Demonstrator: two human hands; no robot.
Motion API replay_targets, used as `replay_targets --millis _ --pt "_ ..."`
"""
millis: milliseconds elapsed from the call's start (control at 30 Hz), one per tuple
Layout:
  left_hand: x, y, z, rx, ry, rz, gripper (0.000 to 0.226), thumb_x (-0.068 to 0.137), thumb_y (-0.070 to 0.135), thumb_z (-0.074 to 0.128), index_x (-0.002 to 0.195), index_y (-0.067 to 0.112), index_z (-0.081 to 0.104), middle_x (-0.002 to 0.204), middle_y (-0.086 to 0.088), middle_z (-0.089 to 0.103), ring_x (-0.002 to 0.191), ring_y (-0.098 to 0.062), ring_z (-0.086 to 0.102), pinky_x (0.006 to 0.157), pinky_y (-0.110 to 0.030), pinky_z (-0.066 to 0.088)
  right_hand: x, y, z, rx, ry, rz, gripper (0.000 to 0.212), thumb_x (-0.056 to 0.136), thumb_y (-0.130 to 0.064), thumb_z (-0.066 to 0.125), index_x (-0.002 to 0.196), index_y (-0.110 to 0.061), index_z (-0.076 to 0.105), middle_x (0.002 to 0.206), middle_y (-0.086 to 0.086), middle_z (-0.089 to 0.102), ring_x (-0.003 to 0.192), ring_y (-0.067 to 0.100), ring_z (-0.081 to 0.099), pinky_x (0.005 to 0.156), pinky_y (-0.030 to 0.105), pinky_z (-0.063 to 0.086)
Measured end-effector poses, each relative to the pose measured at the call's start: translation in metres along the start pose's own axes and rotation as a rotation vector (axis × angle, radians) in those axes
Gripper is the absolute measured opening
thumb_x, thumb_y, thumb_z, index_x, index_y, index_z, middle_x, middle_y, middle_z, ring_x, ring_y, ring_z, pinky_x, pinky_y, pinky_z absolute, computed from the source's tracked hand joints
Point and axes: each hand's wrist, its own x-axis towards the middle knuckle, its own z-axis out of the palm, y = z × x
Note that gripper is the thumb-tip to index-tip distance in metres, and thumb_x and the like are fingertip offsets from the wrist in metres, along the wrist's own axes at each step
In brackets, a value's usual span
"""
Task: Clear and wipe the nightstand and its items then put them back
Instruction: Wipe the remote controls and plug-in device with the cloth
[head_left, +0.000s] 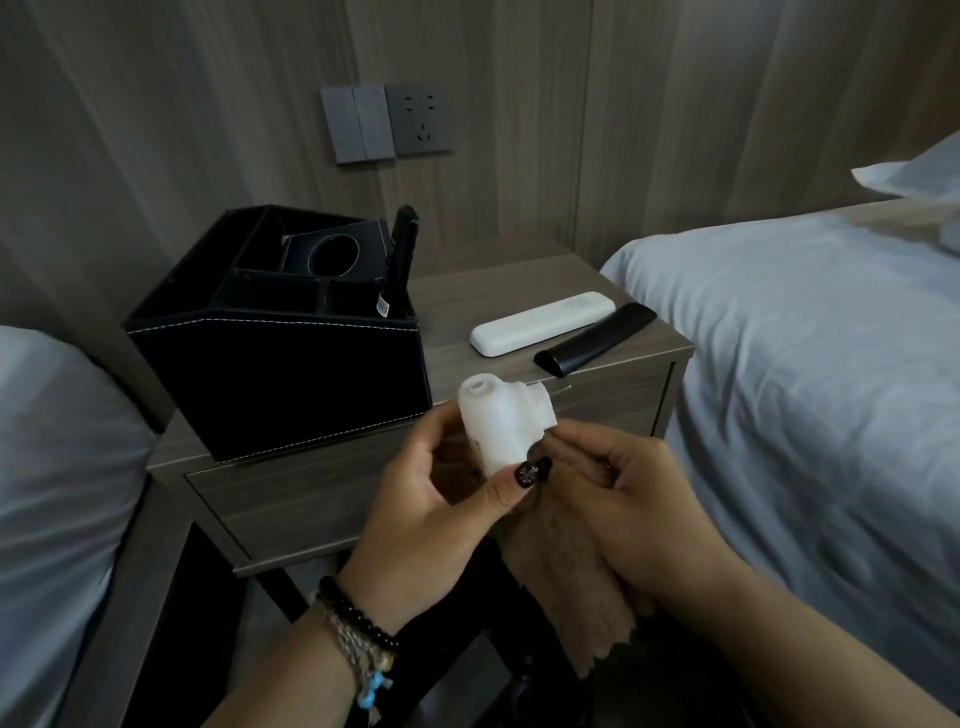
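Note:
My left hand (431, 499) grips a small white plastic bottle-like item (496, 423) in front of the nightstand (322, 499). My right hand (628, 499) holds a brown cloth (576, 587) bunched against the item's lower side; the cloth hangs down below my hands. On the nightstand top stand a black leather organizer box (291, 374) at the left, and a white remote (540, 323) and a black remote (595, 339) lying side by side at the right.
A dark stick-like object (402, 254) leans upright in the organizer's right compartment. White-sheeted beds flank the nightstand, left (57, 467) and right (810, 364). A grey switch and socket panel (387, 122) is on the wood wall behind.

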Motion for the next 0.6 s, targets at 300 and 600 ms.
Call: replay_targets --millis 300,600 --pt "0.002 -0.002 0.003 0.071 0.105 0.077 0.061 0.054 0.037 0.085 0.108 0.037 0.058 0.114 0.006 0.066 0.102 -0.013 0.065 0.078 -0.025 0.054 -0.004 -0.002 0.001 0.173 -0.051 0.182 0.030 0.090 0.000 0.060 0.095 -0.025 0.076 0.087 -0.002 0.077 0.084 0.010 0.072 0.070 0.019 0.057" --pt "0.017 -0.001 -0.006 -0.081 0.298 -0.073 0.066 0.041 0.046 0.080 0.102 0.031 0.059 0.100 0.004 0.070 0.090 -0.009 0.068 0.062 -0.013 0.051 -0.002 -0.011 -0.017 -0.057 -0.013 -0.009 0.055 0.083 0.015 0.059 0.101 -0.036 0.070 0.093 -0.030 0.071 0.093 -0.010 0.066 0.077 0.005 0.048"
